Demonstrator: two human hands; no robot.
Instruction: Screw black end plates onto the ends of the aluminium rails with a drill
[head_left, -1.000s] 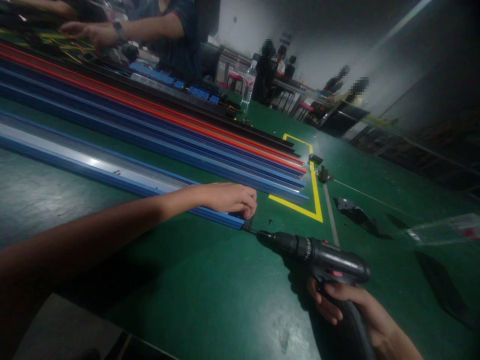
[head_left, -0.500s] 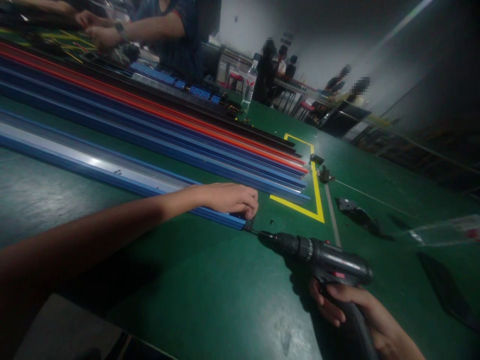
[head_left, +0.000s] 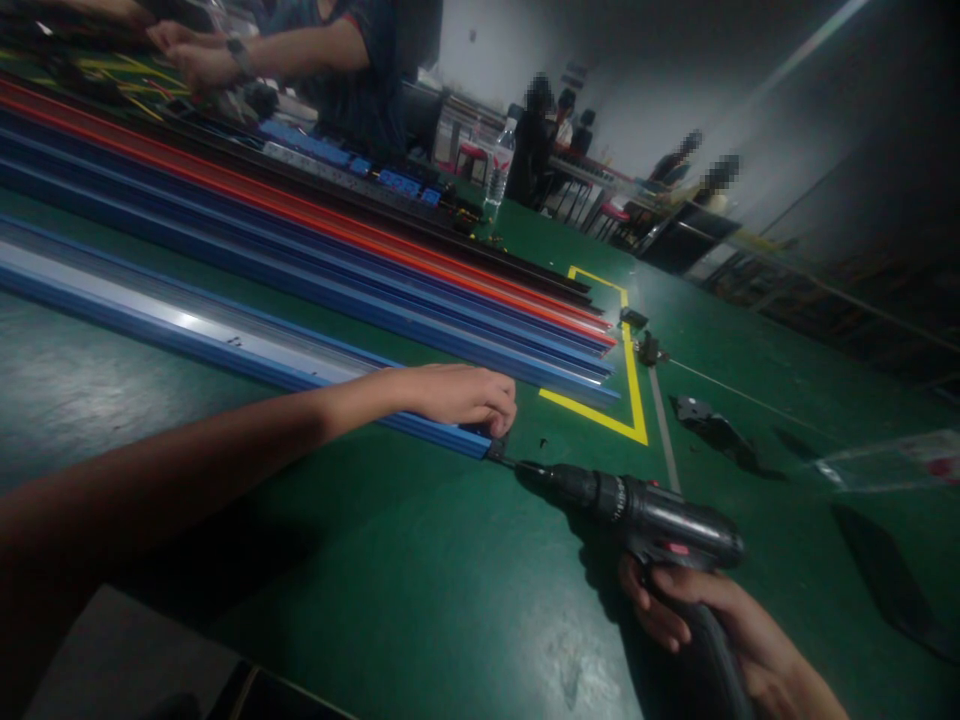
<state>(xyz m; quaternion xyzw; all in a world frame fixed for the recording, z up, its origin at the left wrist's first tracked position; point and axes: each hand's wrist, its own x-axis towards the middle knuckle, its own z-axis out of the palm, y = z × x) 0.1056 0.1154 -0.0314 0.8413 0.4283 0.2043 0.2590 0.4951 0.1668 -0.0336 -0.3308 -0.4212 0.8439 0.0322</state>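
My right hand (head_left: 720, 620) is wrapped round the grip of a black cordless drill (head_left: 645, 510). The drill lies level, its bit pointing left at a small black end piece (head_left: 496, 449) on the tip of a blue metal profile (head_left: 187, 318). Fingers curled, my left hand (head_left: 469, 397) rests over that same end of the profile and grips it near the end piece; its fingertips are partly hidden. A small dark screw-like bit (head_left: 543, 442) lies on the green table just beyond the drill's nose.
Several blue profiles (head_left: 420, 325) and red ones (head_left: 450, 262) lie side by side behind. Yellow tape (head_left: 637, 390) marks the green table (head_left: 420, 580). A water bottle (head_left: 500, 165), a black bracket (head_left: 709, 420) and a clear plastic bag (head_left: 892, 462) are around. A co-worker's hands (head_left: 199, 60) are across the table.
Both my hands, the drill and the blue profile stay practically in place. The co-worker's hands across the table have shifted slightly.
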